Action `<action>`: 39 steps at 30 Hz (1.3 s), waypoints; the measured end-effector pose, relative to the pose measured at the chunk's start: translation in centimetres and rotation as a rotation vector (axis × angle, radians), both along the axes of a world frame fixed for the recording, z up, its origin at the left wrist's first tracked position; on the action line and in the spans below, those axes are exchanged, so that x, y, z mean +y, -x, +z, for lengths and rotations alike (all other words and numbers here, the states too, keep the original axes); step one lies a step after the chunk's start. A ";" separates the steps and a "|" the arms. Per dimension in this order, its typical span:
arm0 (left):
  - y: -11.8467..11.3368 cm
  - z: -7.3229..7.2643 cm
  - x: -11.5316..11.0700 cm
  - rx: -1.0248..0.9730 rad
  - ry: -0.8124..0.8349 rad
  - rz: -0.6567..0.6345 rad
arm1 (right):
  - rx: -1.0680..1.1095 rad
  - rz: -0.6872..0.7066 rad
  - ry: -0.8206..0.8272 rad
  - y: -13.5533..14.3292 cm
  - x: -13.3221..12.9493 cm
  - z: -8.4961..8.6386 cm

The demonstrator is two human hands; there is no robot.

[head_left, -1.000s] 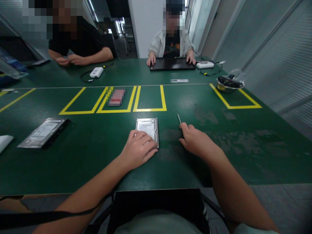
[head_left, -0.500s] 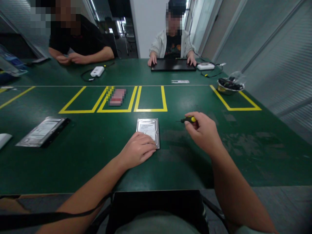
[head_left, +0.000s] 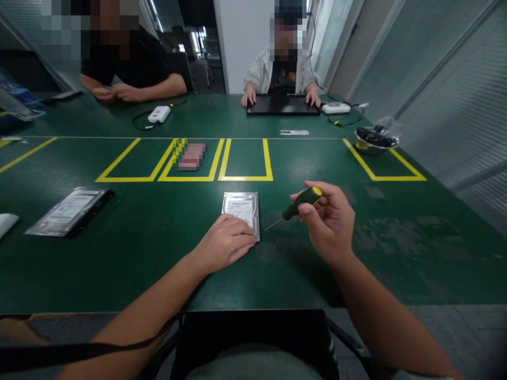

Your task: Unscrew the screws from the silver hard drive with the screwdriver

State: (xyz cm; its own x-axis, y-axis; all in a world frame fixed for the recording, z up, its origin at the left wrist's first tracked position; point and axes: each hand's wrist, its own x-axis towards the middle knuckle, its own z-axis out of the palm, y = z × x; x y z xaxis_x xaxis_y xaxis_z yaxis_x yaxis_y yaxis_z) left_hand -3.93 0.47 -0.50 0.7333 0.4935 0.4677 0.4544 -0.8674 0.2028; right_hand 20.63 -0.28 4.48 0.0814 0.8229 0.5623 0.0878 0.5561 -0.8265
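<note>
A silver hard drive [head_left: 245, 203] with a white label lies flat on the green table in front of me. Over its lower half lies my left hand [head_left: 228, 240], fingers curled together toward the right edge and gripping it; part of the label is hidden. To the right, my right hand [head_left: 330, 219] holds a dark green screwdriver [head_left: 303, 204] with a yellow-capped handle between thumb and fingers. Its thin shaft slants down and left, the tip just right of the drive and apart from it.
A second hard drive [head_left: 71, 211] lies at the left. Yellow tape outlines [head_left: 245, 178] mark the table, one around a blurred pink item [head_left: 192, 157]. A bowl of dark items [head_left: 376, 141] stands at the back right. Two people sit opposite, one touching a black panel [head_left: 283, 104].
The screwdriver has turned from nearly level to slanting down and left, its tip coming closer to the drive. My right hand has rotated with it. My left hand stays on the drive.
</note>
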 end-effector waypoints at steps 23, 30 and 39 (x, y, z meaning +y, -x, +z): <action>-0.1 0.0 0.0 0.011 -0.019 0.013 | -0.121 0.154 0.026 0.7 0.1 -1.5; 0.0 -0.1 0.0 0.015 -0.026 0.009 | -0.208 0.126 0.020 0.5 0.1 -1.5; -0.1 0.2 0.0 0.007 -0.040 -0.010 | -0.404 0.038 -0.049 0.7 0.2 -0.7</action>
State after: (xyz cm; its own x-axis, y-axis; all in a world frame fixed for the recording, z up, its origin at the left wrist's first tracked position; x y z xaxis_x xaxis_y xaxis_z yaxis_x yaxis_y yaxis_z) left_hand -3.86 0.43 -0.28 0.7418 0.4667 0.4816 0.4466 -0.8795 0.1643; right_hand 19.97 -0.05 3.78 -0.1840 0.7923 0.5817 0.3783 0.6034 -0.7021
